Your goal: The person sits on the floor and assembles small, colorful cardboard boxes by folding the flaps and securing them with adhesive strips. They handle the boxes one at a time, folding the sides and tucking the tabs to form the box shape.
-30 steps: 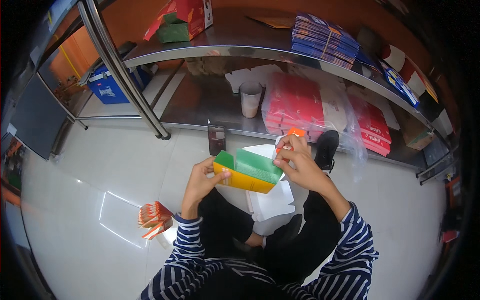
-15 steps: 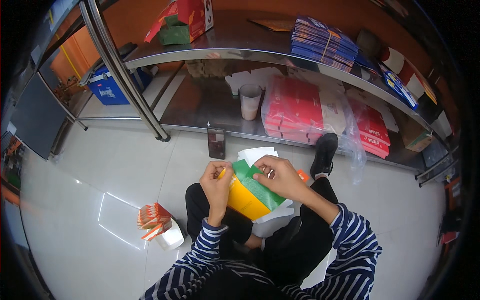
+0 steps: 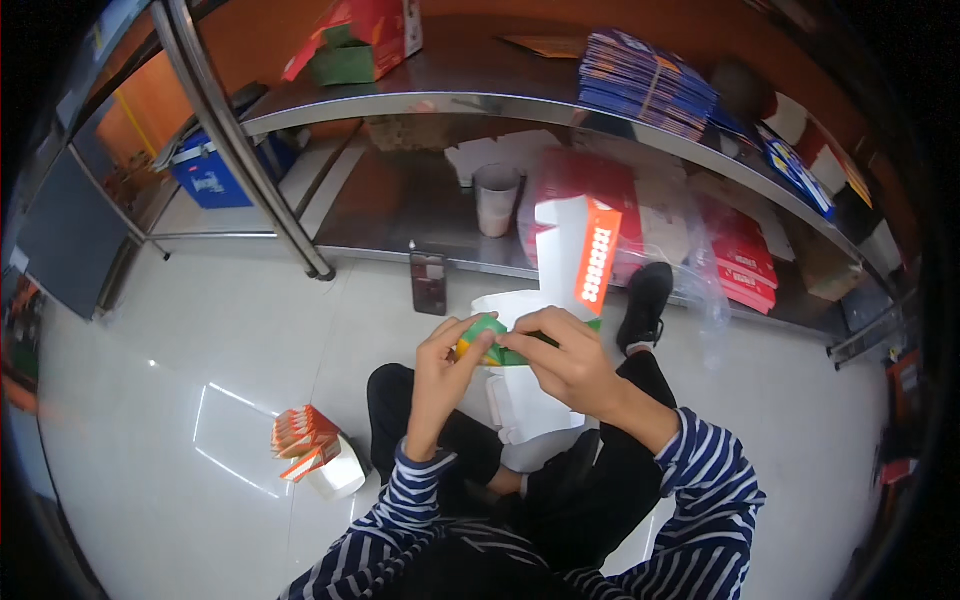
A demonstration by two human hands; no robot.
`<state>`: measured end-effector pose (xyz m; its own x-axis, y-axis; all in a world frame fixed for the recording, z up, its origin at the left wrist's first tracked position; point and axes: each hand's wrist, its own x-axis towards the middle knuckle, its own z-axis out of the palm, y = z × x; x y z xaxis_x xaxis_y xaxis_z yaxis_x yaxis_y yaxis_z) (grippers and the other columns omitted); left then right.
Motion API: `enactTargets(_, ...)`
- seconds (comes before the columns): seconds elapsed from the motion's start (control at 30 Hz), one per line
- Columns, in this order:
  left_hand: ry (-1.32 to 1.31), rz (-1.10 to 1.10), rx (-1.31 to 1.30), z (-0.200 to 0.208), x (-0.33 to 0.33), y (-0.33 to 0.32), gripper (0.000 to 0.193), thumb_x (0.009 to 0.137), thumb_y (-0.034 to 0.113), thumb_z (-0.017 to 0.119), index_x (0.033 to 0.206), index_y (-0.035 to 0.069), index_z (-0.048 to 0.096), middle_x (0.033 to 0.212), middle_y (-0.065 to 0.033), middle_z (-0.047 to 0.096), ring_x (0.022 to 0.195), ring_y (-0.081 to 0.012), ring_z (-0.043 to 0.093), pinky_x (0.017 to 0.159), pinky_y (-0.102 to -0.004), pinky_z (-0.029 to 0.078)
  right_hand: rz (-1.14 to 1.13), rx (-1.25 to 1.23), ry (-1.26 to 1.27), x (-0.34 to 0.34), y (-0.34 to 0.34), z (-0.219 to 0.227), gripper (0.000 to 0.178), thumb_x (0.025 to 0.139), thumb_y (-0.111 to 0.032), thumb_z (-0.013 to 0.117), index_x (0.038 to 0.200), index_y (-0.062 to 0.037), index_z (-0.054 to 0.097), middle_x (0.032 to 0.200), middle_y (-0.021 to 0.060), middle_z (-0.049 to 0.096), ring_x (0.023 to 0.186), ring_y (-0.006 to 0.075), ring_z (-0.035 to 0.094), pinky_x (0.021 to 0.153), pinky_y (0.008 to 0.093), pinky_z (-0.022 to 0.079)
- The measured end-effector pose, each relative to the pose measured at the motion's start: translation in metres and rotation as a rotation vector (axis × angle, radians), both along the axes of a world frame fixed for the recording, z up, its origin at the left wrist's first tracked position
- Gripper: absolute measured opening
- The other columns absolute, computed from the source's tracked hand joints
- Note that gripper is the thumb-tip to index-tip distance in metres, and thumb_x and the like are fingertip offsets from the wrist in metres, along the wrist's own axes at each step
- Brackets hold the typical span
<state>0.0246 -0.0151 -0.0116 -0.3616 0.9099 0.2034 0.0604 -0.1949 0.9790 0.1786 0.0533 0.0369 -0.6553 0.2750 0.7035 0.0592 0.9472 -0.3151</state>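
Observation:
Between my hands is a partly folded cardboard food box (image 3: 545, 395), white inside, with green and yellow outer faces and an orange edge panel that stands up at the far side. My left hand (image 3: 445, 372) pinches a green and yellow corner of it, thumb on top. My right hand (image 3: 572, 368) has its fingers closed on the green side beside that corner. The fingertips of both hands almost meet there. White flaps spread toward my lap below the hands. Some of the box's green face is hidden by my right hand.
A phone (image 3: 429, 283) leans against the lower steel shelf. On that shelf are a plastic cup (image 3: 496, 200) and red flat cartons (image 3: 590, 200) in clear plastic. Blue folded cartons (image 3: 648, 85) lie above. Small orange cartons (image 3: 305, 432) stand left on the floor; my shoe (image 3: 647, 308) is right.
The box has been turned: its white inside and upright orange-edged panel now show, where the yellow and green outside faced me. Both hands remain on it, with the right fingers nearer the left.

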Motion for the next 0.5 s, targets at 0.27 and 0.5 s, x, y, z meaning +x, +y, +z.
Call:
enactTargets(0.27, -0.136, 0.074, 0.091, 0.016, -0.001, -0.007, 0.022, 0.079, 0.006, 0.063, 0.099, -0.004, 0.063, 0.082, -0.0047, 0.060, 0.075, -0.0107, 0.055, 0.069, -0.0200, 0.044, 0.042, -0.125, 0.017, 0.006, 0.010, -0.004, 0.027, 0.066, 0.000, 0.059, 0.093, -0.0032, 0.061, 0.089, 0.0111, 0.055, 0.083, 0.0260, 0.056, 0.072, 0.0337, 0.046)
enactTargets(0.5, 0.180, -0.151, -0.039, 0.017, -0.025, -0.005, 0.018, 0.072, 0.002, 0.061, 0.088, -0.006, 0.062, 0.082, -0.0085, 0.059, 0.075, -0.0150, 0.056, 0.068, -0.0240, 0.044, 0.299, 0.058, 0.147, -0.029, 0.015, -0.039, 0.027, 0.062, -0.009, 0.064, 0.087, -0.0042, 0.057, 0.084, 0.0110, 0.053, 0.080, 0.0297, 0.054, 0.066, 0.0374, 0.044)
